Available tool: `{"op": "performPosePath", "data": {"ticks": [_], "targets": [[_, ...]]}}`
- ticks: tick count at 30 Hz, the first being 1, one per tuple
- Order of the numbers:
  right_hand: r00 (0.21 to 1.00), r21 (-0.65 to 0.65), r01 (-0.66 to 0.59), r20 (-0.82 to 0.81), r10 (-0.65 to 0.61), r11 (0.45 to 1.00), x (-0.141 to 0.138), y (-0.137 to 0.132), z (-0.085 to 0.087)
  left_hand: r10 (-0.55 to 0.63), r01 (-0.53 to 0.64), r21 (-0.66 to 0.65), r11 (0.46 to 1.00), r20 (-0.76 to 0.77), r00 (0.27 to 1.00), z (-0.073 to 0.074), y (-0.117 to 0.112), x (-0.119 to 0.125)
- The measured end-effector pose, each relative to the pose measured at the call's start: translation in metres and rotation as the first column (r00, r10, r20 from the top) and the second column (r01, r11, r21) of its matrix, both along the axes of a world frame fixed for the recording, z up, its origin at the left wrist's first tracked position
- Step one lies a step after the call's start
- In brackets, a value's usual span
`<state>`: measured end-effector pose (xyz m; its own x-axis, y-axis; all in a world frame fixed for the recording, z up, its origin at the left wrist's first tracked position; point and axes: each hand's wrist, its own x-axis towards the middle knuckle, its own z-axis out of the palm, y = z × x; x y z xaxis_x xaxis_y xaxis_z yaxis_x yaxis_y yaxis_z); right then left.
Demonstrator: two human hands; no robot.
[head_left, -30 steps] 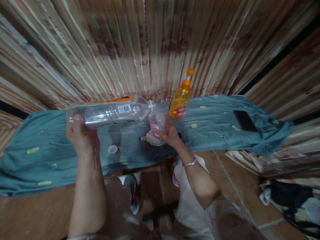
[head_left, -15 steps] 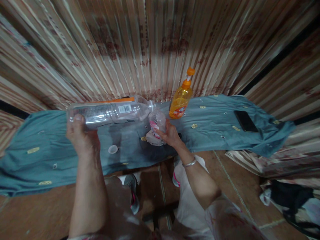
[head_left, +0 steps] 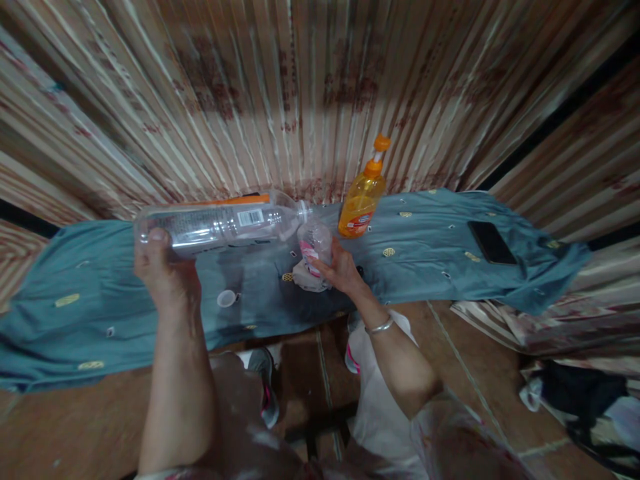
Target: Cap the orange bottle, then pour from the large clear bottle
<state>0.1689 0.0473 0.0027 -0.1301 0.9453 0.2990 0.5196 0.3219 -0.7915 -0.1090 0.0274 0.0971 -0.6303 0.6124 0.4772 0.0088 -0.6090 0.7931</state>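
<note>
Barely anything has moved in the past half second; the whole scene sits almost exactly where it did. The long teal patterned cloth looks creased, so anything stood on it might tip. Above it, the large clear plastic bottle with an orange-and-dark label lies nearly level, the left hand clasping its base end; held so far from the neck, it could sag or swing, and any liquid inside, which I cannot make out, might spill. The amber pump bottle with an orange top stands near enough to be knocked. The small clear plastic bottle with a pink label, just below the large neck, is gripped by the right hand; squeezing its thin wall too hard could buckle it. The small round white lid might get brushed away.
</note>
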Motion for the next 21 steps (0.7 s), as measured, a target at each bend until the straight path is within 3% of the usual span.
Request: {"op": "performPosePath", "data": {"ticks": [21], "targets": [[1.000,-0.015,0.009,0.029,-0.008,1.000,0.0006,0.0006,0.0000,0.018,-0.018,0.031,0.999,0.026,1.000,-0.0007,-0.0004,0.0012]]}}
